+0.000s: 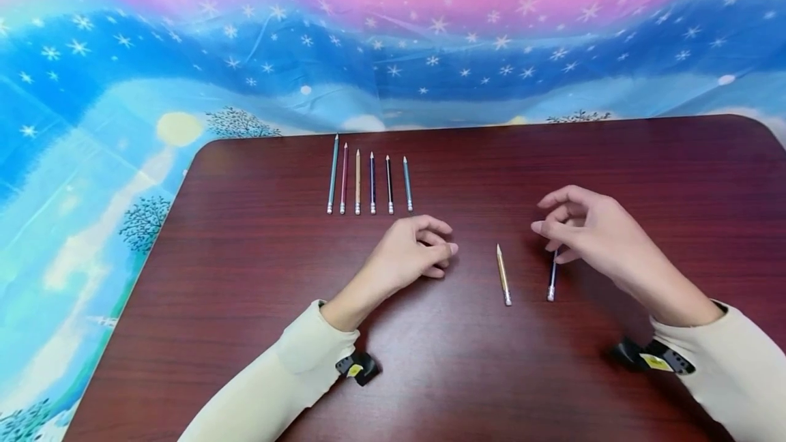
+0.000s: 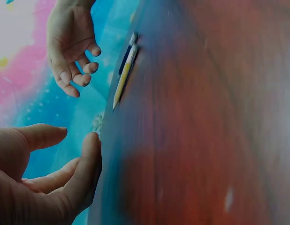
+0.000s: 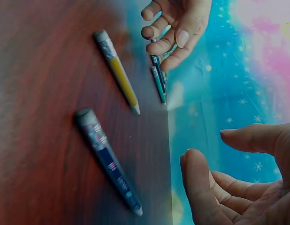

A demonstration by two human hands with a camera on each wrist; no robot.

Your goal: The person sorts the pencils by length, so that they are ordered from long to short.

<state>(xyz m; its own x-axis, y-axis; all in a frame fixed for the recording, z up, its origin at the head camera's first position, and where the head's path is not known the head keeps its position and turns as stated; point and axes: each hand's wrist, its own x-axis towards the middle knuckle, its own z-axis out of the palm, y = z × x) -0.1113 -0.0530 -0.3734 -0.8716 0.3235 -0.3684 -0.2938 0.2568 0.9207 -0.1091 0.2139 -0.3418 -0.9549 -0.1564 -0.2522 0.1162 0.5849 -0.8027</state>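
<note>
My left hand (image 1: 410, 251) hovers over the middle of the table, fingers loosely bent and holding nothing. Over the right side, my right hand (image 1: 589, 230) hangs with thumb and fingers apart, likewise holding nothing. Below it lies a short dark blue pencil (image 1: 552, 284), its upper part hidden by that hand in the head view. The right wrist view has this dark blue pencil (image 3: 110, 161) on the wood, apart from the fingers. Between the hands lies a short yellow pencil (image 1: 503, 276), eraser end toward me; the left wrist view also catches the yellow pencil (image 2: 123, 80).
Toward the back, several pencils stand in a side-by-side row, from a long light-blue pencil (image 1: 333, 176) at left to a shorter blue pencil (image 1: 408, 184) at right. A snowflake-patterned cloth (image 1: 381, 33) hangs behind the dark wooden table (image 1: 258, 251).
</note>
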